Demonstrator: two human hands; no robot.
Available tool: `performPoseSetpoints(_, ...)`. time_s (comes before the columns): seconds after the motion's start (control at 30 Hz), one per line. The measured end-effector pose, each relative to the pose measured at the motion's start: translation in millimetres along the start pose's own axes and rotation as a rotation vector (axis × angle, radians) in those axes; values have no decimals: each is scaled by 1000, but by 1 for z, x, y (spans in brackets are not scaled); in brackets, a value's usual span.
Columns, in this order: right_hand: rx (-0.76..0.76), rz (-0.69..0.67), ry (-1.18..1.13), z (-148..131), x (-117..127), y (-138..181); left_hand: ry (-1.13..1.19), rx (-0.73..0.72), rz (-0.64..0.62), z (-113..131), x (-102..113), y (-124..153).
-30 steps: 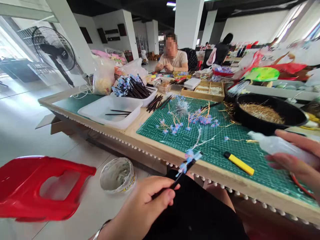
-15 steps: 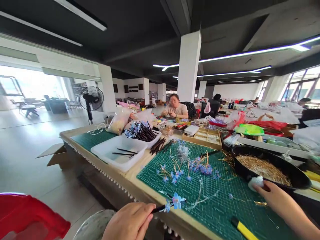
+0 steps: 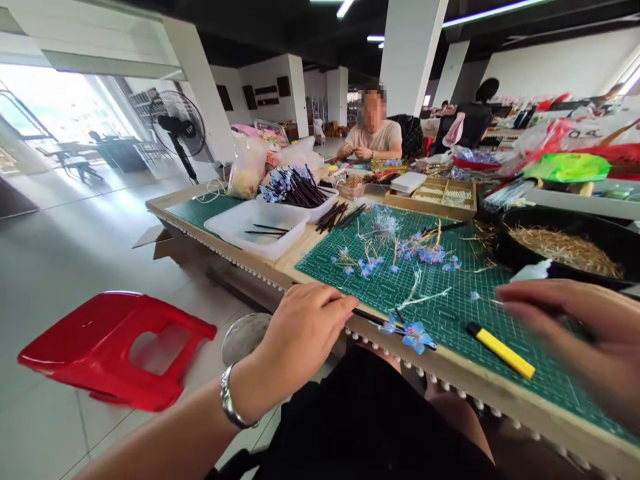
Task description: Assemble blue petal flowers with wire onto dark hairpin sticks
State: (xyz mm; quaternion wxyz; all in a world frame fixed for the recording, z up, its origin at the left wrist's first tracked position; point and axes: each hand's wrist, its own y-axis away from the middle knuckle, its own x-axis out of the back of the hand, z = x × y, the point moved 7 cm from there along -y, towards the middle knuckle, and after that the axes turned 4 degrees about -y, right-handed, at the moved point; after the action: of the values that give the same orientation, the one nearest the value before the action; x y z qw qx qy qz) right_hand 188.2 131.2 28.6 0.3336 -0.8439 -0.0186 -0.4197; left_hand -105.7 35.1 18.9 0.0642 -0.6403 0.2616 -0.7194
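Note:
My left hand [image 3: 310,333] is closed around a dark hair stick [image 3: 369,316] at the table's front edge. Blue flowers [image 3: 417,335] decorate the stick's right end, which points away from my fingers. Smeared by motion, my right hand [image 3: 575,333] hovers over the right side of the green cutting mat [image 3: 350,280]. Its fingertips are beside the thin stem of a small loose blue flower [image 3: 474,295]; whether they touch it cannot be told. Just behind that hand lies a translucent white bottle [image 3: 533,271], partly hidden. A yellow-and-black cutter [image 3: 505,353] rests on the mat between my hands.
Loose blue flowers [image 3: 370,267] and wire stems lie on the mat. A white tray [image 3: 225,227] holds dark sticks. A black bowl [image 3: 525,217] of gold wires stands right. On the floor are a red stool [image 3: 95,340] and a bucket [image 3: 245,340]. A person [image 3: 375,133] sits opposite.
The view has tilted down, bringing the stool and my lap into sight. My right hand has let go of the white bottle and come nearer to me. My left hand keeps the hair stick.

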Motion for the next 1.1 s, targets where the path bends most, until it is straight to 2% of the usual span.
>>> performPoseSetpoints(0.03,237,-74,-49,-45,-7,10,-6,-25,7,6,0,-2)
performPoseSetpoints(0.1,385,-197,-74,-98,-21,26,-19,-70,20,15,2,-5)
performPoseSetpoints(0.13,426,-230,-64,-114,-27,30,-29,-91,26,18,3,-5)
performPoseSetpoints(0.2,466,-229,-14,-127,-34,34,-53,-125,22,22,4,-5)
performPoseSetpoints(0.4,552,-277,-63,-125,-41,34,-58,-148,-2,18,4,1)
performPoseSetpoints(0.67,500,-238,-121,-121,-44,41,71,-157,-11,11,-1,3)
performPoseSetpoints(0.9,491,-293,-43,-125,-49,47,63,-211,-44,14,0,5)
performPoseSetpoints(0.97,445,-290,-32,-124,-49,52,90,-223,-48,14,-1,6)
performPoseSetpoints(1.1,254,-298,-50,-116,-51,55,110,-260,-32,13,-2,6)
